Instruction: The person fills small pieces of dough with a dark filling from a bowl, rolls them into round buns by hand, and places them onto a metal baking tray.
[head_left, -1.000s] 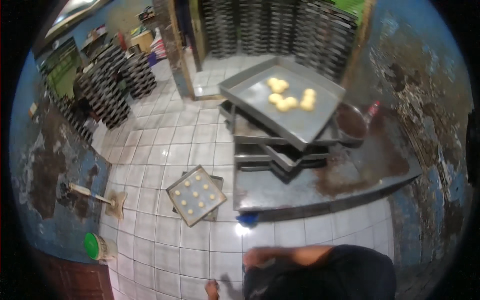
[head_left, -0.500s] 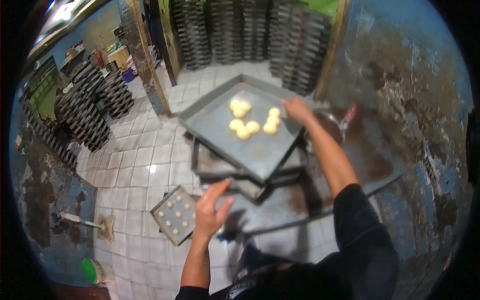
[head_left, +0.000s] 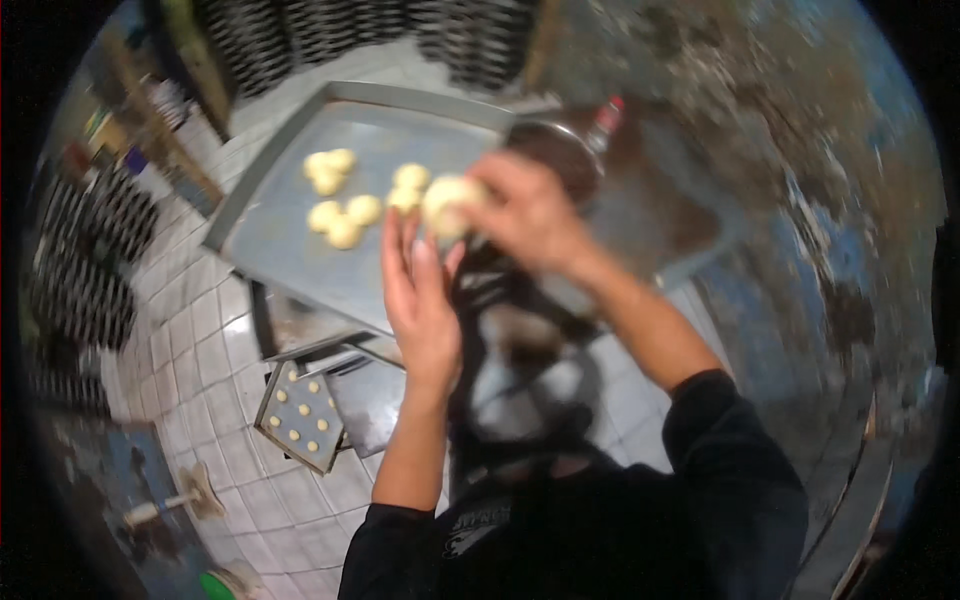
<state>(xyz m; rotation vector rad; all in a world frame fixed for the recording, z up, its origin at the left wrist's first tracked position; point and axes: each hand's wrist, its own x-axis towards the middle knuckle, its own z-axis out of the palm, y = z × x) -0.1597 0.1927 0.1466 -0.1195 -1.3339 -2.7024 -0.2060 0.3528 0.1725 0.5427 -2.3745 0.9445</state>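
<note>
A large grey baking tray (head_left: 270,215) lies on top of other trays, bearing pale yellow dough balls in small clusters: a far-left cluster (head_left: 328,172), a nearer one (head_left: 343,222) and one further right (head_left: 410,178). Over the tray's right part, my right hand (head_left: 525,205) is closed on a larger pale lump of dough (head_left: 450,205), blurred by motion. My left hand (head_left: 422,310) stands upright beside that lump, its fingers stretched out. Whether its fingertips touch the dough is unclear.
A round pan (head_left: 555,160) and a red-handled tool (head_left: 606,118) sit right of the tray on a stained dark surface (head_left: 690,220). A smaller tray of dough balls (head_left: 305,425) is lower left. Stacks of dark trays (head_left: 470,40) line the back; a worn wall stands right.
My right hand has left the tray's right edge and now holds dough. My left hand has come up beside it over the tray. The whole view has shifted and turned.
</note>
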